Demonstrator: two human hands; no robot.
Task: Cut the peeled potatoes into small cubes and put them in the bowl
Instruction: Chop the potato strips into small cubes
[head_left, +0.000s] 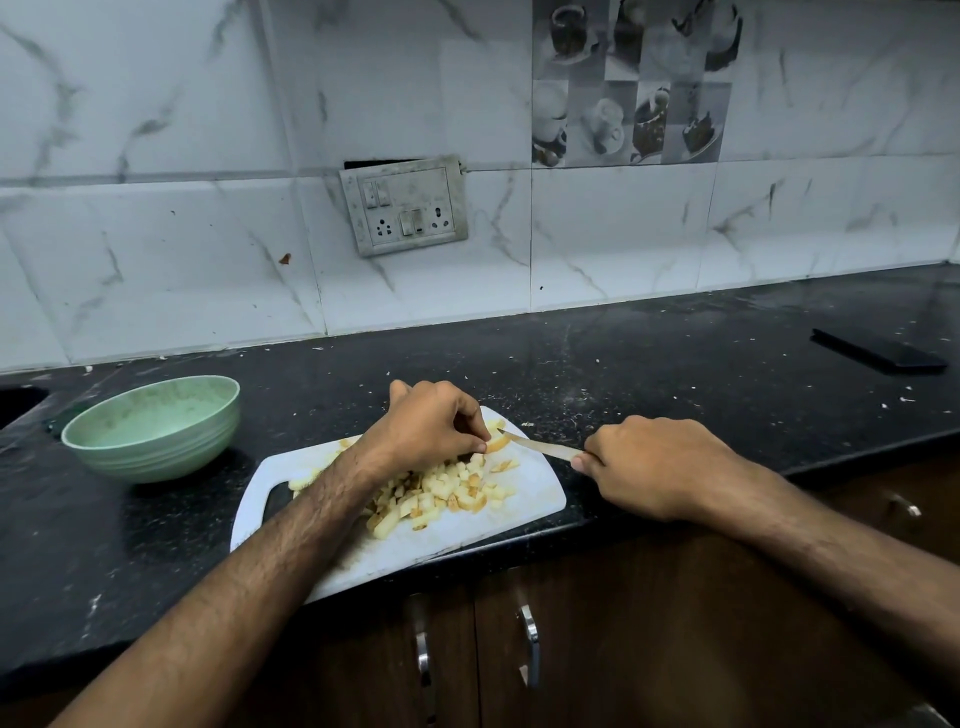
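Soft, even indoor light falls from above – the white wall tiles read bright, the black counter dim with a faint sheen. Shadows stay short and soft. Wide-angle distortion bends straight lines near the edges; detail softens slightly there.

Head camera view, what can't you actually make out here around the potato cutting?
- Knife handle: hidden inside the right hand.
- Potato piece being cut: mostly covered by the left hand.
- Part of the cube pile and of the cutting board: behind the left forearm.
- Green bowl bottom: hidden by its near wall.
- Dark flat object far right: too dark to identify.
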